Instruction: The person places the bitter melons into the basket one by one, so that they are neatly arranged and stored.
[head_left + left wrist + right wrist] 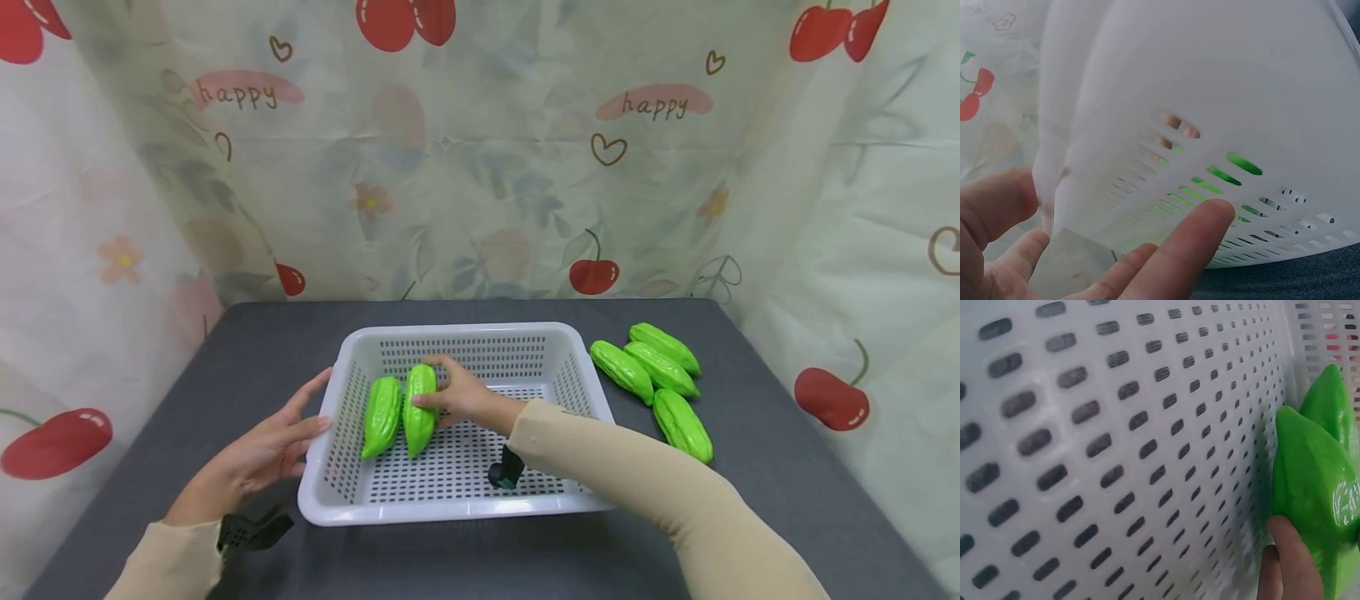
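Note:
A white perforated plastic basket (pixel 465 510) sits on the dark table. Inside it, toward the left, a bright green bitter melon (pixel 382 417) lies beside a second bitter melon (pixel 419 421). My right hand (pixel 463 393) reaches into the basket and grips this second one between thumb and fingers. In the right wrist view the gripped melon (pixel 1310 478) overlaps the other one, close to the basket floor. My left hand (pixel 270 446) is at the basket's left side, fingers extended; in the left wrist view its fingertips rest along the outer wall (pixel 1260 75).
Several more bitter melons (pixel 663 367) lie grouped on the table (pixel 765 492) to the right of the basket. A printed curtain (pixel 480 192) with cherries and hearts hangs behind the table and along both sides. Dark wrist devices (pixel 253 530) sit at the cuffs.

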Available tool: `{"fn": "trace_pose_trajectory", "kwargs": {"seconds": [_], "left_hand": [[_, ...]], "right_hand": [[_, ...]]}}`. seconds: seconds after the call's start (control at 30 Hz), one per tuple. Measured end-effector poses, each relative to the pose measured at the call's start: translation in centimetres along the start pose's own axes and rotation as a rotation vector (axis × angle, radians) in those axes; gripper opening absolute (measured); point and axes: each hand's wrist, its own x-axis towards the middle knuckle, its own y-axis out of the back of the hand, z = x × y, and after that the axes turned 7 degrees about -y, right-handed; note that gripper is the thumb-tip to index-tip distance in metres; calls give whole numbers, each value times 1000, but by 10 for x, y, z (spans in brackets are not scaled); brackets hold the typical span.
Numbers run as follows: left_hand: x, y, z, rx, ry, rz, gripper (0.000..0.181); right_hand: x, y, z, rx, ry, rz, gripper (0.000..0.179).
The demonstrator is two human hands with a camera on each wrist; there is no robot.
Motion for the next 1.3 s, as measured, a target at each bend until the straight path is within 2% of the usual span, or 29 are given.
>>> {"fn": "trace_pose_trajectory", "kwargs": {"seconds": [0.23,1.3], "left_hand": [[0,0,-1,1,-2,1,80],[0,1,1,-12,12,-7,82]], "right_hand": [[2,-1,1,-15,-54,30,69],[7,-1,6,-43,-75,-5,67]]}}
